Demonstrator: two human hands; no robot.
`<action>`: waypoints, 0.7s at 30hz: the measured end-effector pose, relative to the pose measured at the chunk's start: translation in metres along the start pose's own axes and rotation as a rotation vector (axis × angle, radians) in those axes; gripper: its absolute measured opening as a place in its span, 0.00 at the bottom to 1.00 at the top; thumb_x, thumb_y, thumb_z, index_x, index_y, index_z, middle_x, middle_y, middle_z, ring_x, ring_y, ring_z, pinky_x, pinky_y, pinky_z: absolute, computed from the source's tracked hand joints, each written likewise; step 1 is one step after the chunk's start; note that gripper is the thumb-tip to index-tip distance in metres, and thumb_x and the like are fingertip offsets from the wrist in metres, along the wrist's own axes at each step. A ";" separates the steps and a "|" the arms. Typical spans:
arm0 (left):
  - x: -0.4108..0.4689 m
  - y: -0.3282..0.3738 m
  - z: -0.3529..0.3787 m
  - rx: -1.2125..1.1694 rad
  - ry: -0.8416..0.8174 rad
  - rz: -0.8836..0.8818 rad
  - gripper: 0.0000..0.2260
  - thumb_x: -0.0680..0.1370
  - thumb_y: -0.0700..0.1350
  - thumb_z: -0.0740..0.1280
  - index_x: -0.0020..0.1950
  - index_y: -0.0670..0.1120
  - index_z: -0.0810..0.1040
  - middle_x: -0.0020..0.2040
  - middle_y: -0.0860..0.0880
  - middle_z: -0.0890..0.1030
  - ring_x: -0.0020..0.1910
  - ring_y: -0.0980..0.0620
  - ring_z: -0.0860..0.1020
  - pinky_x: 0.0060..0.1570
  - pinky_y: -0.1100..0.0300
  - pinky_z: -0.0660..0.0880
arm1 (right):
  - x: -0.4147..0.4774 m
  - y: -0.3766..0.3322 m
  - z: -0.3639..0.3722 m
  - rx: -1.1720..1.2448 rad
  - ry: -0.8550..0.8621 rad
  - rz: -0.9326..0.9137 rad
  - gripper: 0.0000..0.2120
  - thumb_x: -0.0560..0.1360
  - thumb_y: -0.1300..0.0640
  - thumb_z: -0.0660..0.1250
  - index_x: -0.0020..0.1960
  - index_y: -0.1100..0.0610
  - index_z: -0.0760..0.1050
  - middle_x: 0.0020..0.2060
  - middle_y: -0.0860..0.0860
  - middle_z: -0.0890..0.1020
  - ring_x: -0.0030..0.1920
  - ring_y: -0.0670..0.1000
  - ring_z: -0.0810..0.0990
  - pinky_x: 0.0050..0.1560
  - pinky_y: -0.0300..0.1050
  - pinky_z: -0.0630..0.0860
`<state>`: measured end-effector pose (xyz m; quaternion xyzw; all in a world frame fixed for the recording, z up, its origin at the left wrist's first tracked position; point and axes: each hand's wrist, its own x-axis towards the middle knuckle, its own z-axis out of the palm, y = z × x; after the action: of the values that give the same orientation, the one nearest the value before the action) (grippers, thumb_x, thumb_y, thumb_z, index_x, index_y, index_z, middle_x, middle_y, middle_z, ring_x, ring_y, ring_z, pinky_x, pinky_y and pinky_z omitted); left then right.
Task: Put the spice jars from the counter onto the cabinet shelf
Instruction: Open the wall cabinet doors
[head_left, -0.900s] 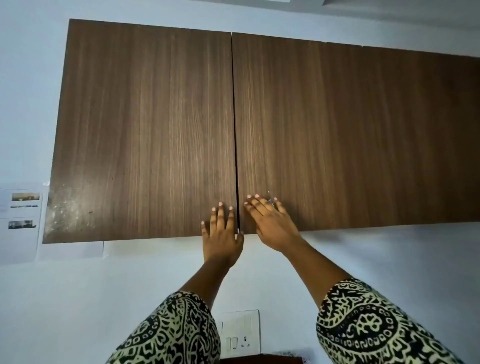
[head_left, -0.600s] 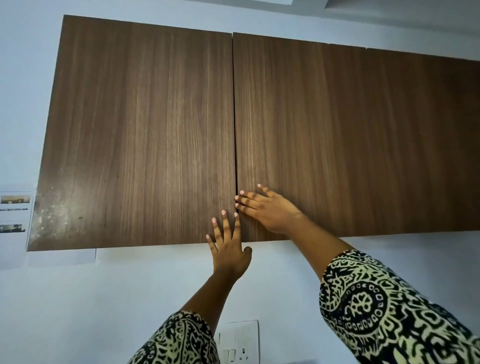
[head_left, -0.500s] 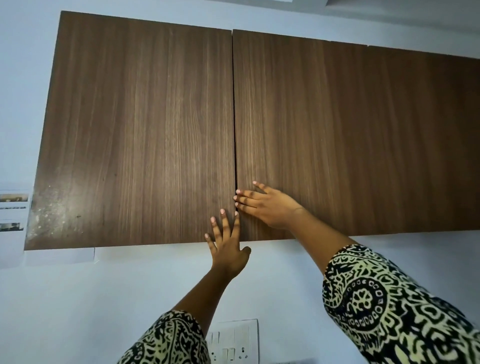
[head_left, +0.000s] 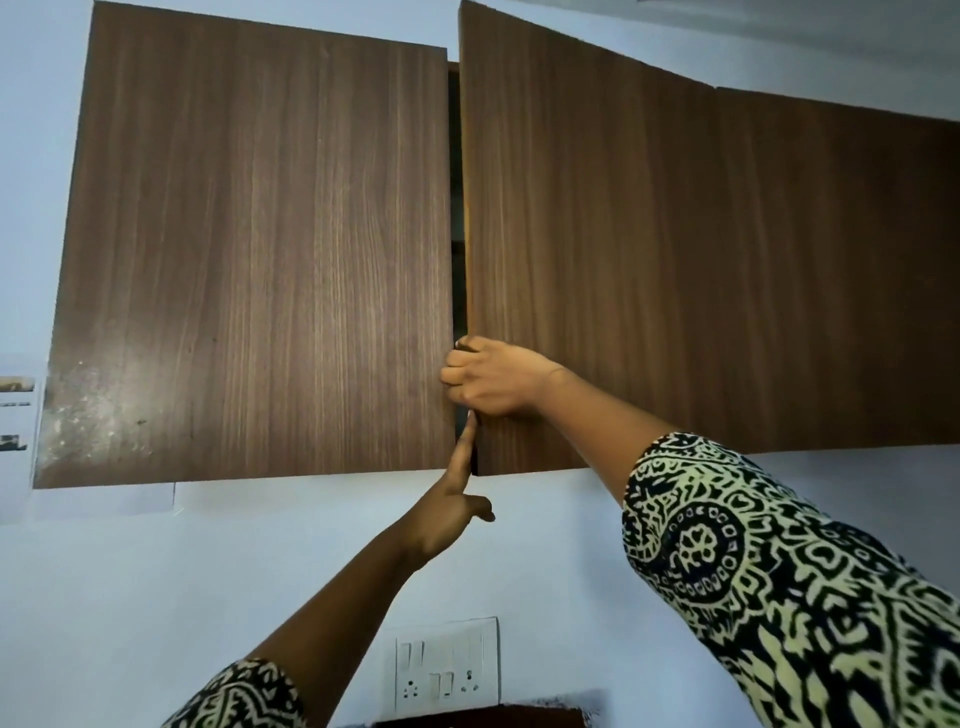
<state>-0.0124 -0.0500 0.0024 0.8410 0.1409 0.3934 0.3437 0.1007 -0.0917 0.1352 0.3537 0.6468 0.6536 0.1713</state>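
1. The cabinet (head_left: 519, 156) hangs on the wall above both raised arms, and the hands meet at the lower part of its middle seam.
2. The right door (head_left: 675, 260) stands slightly ajar. Its free edge is pulled forward of the left door (head_left: 249, 249), which lies flat and closed on the far side of the left hand.
3. Between the two doors a narrow dark gap (head_left: 455, 208) runs upward from the hands. What lies inside is too dark to make out.
4. The right hand (head_left: 493, 376) grips the free edge of the right door, its fingers curled round that edge and its knuckles facing the gap.
5. The left hand (head_left: 452, 506) sits just below the right hand, turned edge-on. One straight finger (head_left: 464, 447) reaches up into the bottom of the gap and touches the right door's edge, with its tip nearly at the right hand. The thumb (head_left: 480, 503) sticks out to the right. The other fingers are hidden behind the straight one, and nothing is held.
6. Past the right forearm, a further brown panel (head_left: 841, 270) sits flush beside the opened door.
7. Both arms wear black-and-cream patterned sleeves, the right sleeve (head_left: 779, 571) close to the camera and the left sleeve (head_left: 244, 696) at the bottom edge.
8. Pale speckled marks (head_left: 78, 415) cover the left door's lower corner, well away from the left hand.
9. Below the left wrist, a white switch plate (head_left: 447, 665) with sockets is set in the pale wall (head_left: 156, 571). Far to the left, papers (head_left: 15, 410) are stuck to that wall.
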 end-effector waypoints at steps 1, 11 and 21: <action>-0.004 0.006 0.002 -0.076 0.013 0.010 0.42 0.75 0.30 0.61 0.76 0.60 0.42 0.78 0.52 0.51 0.76 0.50 0.54 0.68 0.57 0.60 | -0.004 -0.001 -0.004 0.023 -0.022 0.019 0.15 0.79 0.58 0.53 0.57 0.57 0.76 0.55 0.53 0.78 0.60 0.55 0.74 0.66 0.52 0.65; -0.037 0.046 0.030 -0.523 0.106 0.078 0.20 0.73 0.36 0.65 0.63 0.50 0.74 0.58 0.49 0.82 0.58 0.49 0.80 0.55 0.50 0.78 | -0.080 0.011 -0.064 0.193 0.139 0.118 0.19 0.72 0.54 0.49 0.41 0.56 0.78 0.37 0.54 0.82 0.41 0.56 0.81 0.55 0.54 0.76; -0.044 0.135 0.132 -0.435 0.209 0.288 0.03 0.74 0.35 0.68 0.47 0.41 0.80 0.40 0.51 0.84 0.40 0.54 0.82 0.40 0.58 0.80 | -0.207 0.042 -0.137 0.204 0.231 0.160 0.15 0.69 0.54 0.53 0.31 0.57 0.75 0.25 0.51 0.77 0.29 0.48 0.64 0.35 0.43 0.72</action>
<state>0.0550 -0.2321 0.0109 0.7136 -0.0332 0.5438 0.4403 0.1595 -0.3361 0.1376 0.3419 0.6952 0.6323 0.0064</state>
